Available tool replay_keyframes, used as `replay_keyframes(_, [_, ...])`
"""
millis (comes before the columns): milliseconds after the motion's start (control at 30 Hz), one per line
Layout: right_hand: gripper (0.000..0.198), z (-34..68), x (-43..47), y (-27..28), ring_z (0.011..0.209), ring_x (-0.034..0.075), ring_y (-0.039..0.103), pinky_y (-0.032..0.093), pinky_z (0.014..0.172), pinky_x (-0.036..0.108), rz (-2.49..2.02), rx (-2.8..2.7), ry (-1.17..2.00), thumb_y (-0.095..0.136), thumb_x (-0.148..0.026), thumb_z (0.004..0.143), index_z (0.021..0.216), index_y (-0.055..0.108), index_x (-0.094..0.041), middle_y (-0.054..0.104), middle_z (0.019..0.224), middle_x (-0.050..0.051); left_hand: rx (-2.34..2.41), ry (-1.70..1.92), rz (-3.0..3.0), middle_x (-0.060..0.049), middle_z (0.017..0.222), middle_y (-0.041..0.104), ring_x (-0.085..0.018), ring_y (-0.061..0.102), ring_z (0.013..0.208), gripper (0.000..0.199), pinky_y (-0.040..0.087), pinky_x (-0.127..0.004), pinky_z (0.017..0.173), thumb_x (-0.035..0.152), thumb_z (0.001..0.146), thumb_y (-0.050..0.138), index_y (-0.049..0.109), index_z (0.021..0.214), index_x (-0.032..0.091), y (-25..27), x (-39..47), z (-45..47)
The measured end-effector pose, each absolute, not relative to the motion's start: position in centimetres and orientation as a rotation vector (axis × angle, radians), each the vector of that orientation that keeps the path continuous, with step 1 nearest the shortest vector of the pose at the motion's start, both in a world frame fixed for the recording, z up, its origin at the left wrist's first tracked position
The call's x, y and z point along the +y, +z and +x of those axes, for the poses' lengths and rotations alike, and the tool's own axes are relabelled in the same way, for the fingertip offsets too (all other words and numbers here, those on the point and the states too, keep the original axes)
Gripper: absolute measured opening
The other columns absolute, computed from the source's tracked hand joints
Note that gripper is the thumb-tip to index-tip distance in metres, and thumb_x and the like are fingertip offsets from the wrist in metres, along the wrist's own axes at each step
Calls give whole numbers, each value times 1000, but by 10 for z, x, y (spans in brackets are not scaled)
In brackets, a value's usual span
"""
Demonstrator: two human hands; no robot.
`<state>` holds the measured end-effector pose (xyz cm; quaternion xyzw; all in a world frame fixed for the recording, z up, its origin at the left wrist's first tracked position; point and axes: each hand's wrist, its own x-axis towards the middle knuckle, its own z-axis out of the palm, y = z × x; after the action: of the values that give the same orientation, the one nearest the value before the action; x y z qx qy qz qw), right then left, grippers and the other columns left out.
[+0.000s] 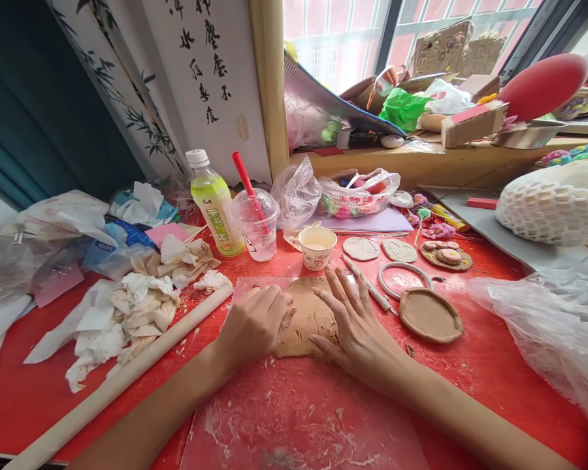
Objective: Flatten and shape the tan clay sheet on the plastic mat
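Observation:
A flattened slab of brown clay (pixel 306 320) lies on a clear plastic sheet (pixel 294 405) in front of me, its surface rough and cracked in places. My left hand (pixel 255 323) is closed at the slab's left edge, fingers curled under. What they pinch, if anything, is hidden; a greyish bit shows by the thumb. Over the slab's right side, my right hand (pixel 355 320) is open with fingers spread, the fingertips at the clay. Just beyond stands a paper cup (pixel 317 248) with cloudy liquid. To the right lie a pen-like clay tool (pixel 370 284), a ring (pixel 382 277) and a rimmed clay disc (pixel 431 315).
A long rolling pin (pixel 127 378) slants along the left, beside crumpled tissues (pixel 122 313). Behind are a drink bottle (pixel 216 212) and a plastic cup with a red straw (pixel 259 228). Small clay discs (pixel 361 249) sit at the back; plastic wrap (pixel 543 320) covers the right.

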<state>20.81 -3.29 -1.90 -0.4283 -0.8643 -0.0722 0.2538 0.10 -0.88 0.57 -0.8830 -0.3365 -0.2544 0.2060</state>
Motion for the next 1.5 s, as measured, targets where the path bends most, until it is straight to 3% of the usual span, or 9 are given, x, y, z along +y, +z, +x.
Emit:
replay_keyframes(167, [64, 209, -31, -25, 141, 26, -6, 17, 110, 58, -1231, -2309, -121, 41, -43, 89, 141, 13, -18, 0, 153, 15, -892, -705, -2361, 2, 54, 46, -13, 40, 49, 31, 28, -29, 48, 31, 89, 47, 47, 62, 18, 8, -9, 0])
replay_keyframes(267, [64, 208, -28, -24, 141, 26, -5, 19, 111, 55, -1241, -2223, -43, 42, -42, 88, 140, 11, -21, -5, 153, 12, -889, -673, -2424, -3, 79, 61, -14, 55, 71, 16, 40, -26, 61, 23, 91, 44, 56, 93, 12, 11, -8, 0])
replay_keyframes(367, [64, 208, -24, -22, 141, 26, -2, 19, 111, 53, -1285, -2146, 43, 43, -42, 88, 140, 12, -24, -3, 153, 10, -889, -651, -2510, -8, 106, 59, -16, 57, 93, 27, 45, -27, 75, 12, 92, 38, 47, 117, 11, 10, -7, -1])
replay_keyframes(533, [62, 211, -19, -24, 142, 24, 2, 20, 112, 51, -1290, -2119, 125, 43, -41, 88, 139, 13, -25, 1, 153, 11, -942, -630, -2558, -3, 77, 57, -15, 54, 65, 21, 42, -28, 56, 32, 92, 42, 53, 89, 14, 0, -4, -1])
replay_keyframes(633, [62, 214, -15, -26, 141, 24, 5, 20, 112, 51, -1266, -2090, 148, 44, -42, 88, 139, 14, -25, 4, 153, 11, -910, -622, -2579, -3, 75, 56, -15, 54, 66, 21, 44, -28, 59, 31, 93, 39, 50, 83, 16, -2, -5, 1])
replay_keyframes(900, [58, 213, -5, -34, 141, 25, 10, 19, 111, 51, -1214, -1977, 234, 45, -42, 87, 137, 24, -23, 13, 151, 14, -853, -658, -2591, -5, 85, 63, -12, 61, 76, 19, 49, -25, 68, 21, 95, 33, 47, 104, 12, -5, -5, 4])
replay_keyframes(1100, [54, 212, 6, -40, 137, 28, 23, 26, 108, 54, -1228, -1834, 259, 42, -44, 88, 135, 29, -19, 27, 145, 18, -898, -684, -2538, -4, 80, 62, -15, 61, 75, 21, 51, -28, 65, 29, 93, 38, 52, 94, 14, -3, 1, -5])
replay_keyframes(1300, [53, 214, 11, -44, 132, 28, 34, 32, 104, 55, -1238, -1742, 307, 40, -43, 88, 134, 31, -18, 38, 138, 19, -932, -663, -2567, -8, 96, 62, -14, 60, 91, 28, 52, -28, 79, 16, 93, 34, 46, 117, 12, -8, 7, -15])
replay_keyframes(1500, [52, 213, 7, -40, 133, 28, 31, 29, 106, 54, -1237, -1752, 300, 40, -43, 88, 132, 34, -16, 40, 135, 18, -1032, -705, -2532, -6, 91, 58, -11, 59, 80, 32, 51, -23, 69, 14, 93, 32, 45, 123, 14, -3, 9, -22])
